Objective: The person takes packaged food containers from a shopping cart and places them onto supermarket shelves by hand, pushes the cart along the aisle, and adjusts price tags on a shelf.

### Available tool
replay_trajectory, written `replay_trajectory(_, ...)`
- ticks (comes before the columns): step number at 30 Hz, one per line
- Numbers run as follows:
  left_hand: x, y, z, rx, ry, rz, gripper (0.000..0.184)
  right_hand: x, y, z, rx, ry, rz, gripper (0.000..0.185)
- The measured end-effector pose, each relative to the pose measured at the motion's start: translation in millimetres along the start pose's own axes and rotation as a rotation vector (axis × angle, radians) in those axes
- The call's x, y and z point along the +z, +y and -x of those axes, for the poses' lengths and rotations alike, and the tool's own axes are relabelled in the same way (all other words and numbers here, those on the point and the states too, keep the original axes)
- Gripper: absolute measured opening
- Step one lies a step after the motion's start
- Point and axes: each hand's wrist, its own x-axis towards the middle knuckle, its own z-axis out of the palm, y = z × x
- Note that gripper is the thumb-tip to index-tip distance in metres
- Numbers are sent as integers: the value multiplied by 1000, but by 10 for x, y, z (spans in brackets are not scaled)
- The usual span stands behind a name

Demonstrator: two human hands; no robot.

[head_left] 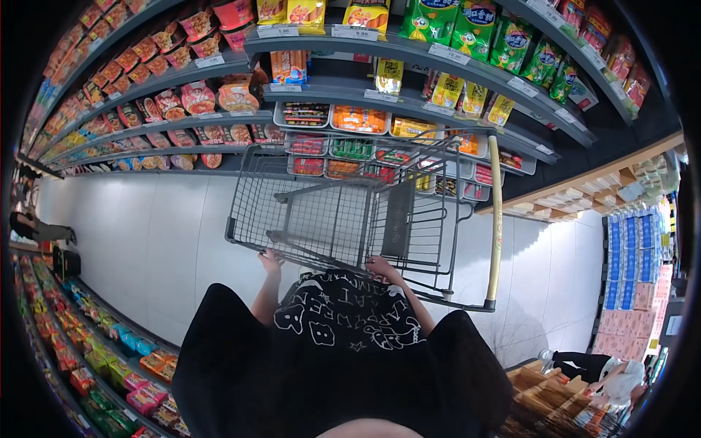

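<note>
A grey wire shopping cart (pixel 321 252) stands sideways in front of me, its yellow push handle (pixel 497 226) at the right end. My left hand (pixel 271 260) is at the near side rim, toward the cart's left end, with its fingers curled on the wire. Further right, my right hand (pixel 379 267) is closed on the same rim, near a dark panel (pixel 398 219) of the fold-down seat. Some fingertips of both hands are hidden by the wires.
Shelves (pixel 321 38) of packaged food curve across the far side, with trays of packaged sticks (pixel 358 118) low behind the cart. More packed shelves (pixel 95 350) line the left. One person (pixel 44 230) is at far left, another (pixel 613 379) at lower right near wooden crates (pixel 540 394).
</note>
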Motion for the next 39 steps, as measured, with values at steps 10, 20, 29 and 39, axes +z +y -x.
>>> replay_trajectory(10,-20,-21,-17,-5,-9,-43,46,-33,31,34,-22,3,-84,36)
replay_trajectory(20,-11,-68,-22,15,8,-25,48,-45,98,-6,-34,-13,-130,35)
replay_trajectory(29,20,-50,39,18,7,-13,40,-65,104,41,-47,-13,-174,30)
replay_trajectory(39,33,-172,17,40,-10,-14,37,-196,225,56,5,-130,-295,43)
